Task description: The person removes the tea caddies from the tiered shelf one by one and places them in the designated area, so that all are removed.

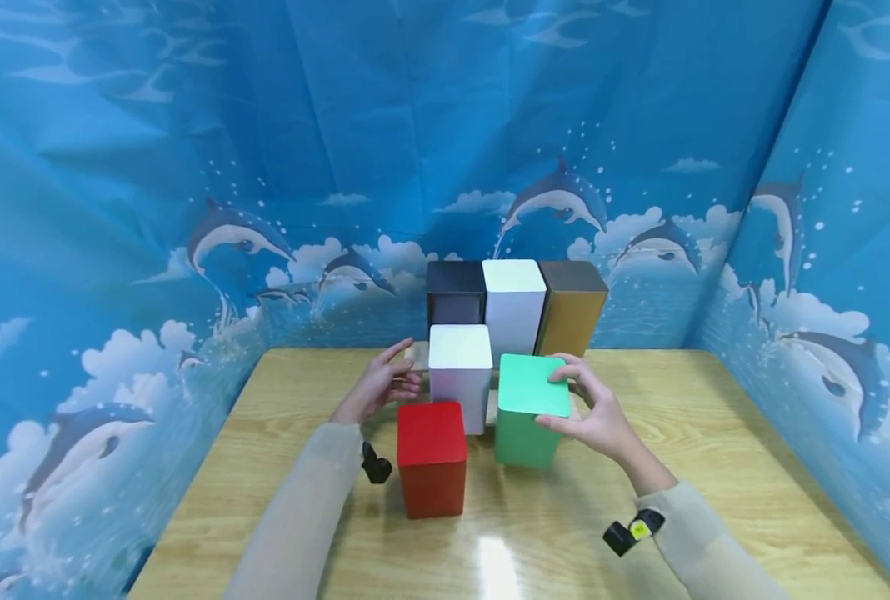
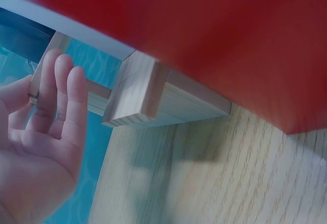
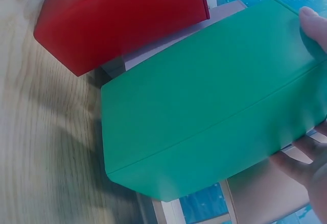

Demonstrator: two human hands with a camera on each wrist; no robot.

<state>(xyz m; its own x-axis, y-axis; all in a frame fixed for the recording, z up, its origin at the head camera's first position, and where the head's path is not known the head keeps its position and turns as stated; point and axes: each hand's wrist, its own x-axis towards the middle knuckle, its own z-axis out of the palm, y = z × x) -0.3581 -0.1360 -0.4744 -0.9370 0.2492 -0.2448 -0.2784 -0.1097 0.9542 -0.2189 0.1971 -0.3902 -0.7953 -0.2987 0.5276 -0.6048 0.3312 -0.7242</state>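
My right hand (image 1: 593, 414) grips a green box (image 1: 529, 437) near its top, thumb on the near side and fingers on the far edge. In the right wrist view, the green box (image 3: 199, 112) hangs close over the table, its lower end casting a shadow. My left hand (image 1: 385, 383) is beside a wooden stand (image 2: 135, 89), left of the front white box (image 1: 460, 379). Its fingers are loosely extended, a ring on one of them. A red box (image 1: 432, 483) stands on the table, between my forearms and in front of the white box.
Behind the front white box, a black box (image 1: 456, 292), another white box (image 1: 515, 312) and a gold box (image 1: 571, 312) stand in a higher row. The wooden table (image 1: 640, 467) meets blue dolphin-print curtains (image 1: 385, 125) at the back and sides.
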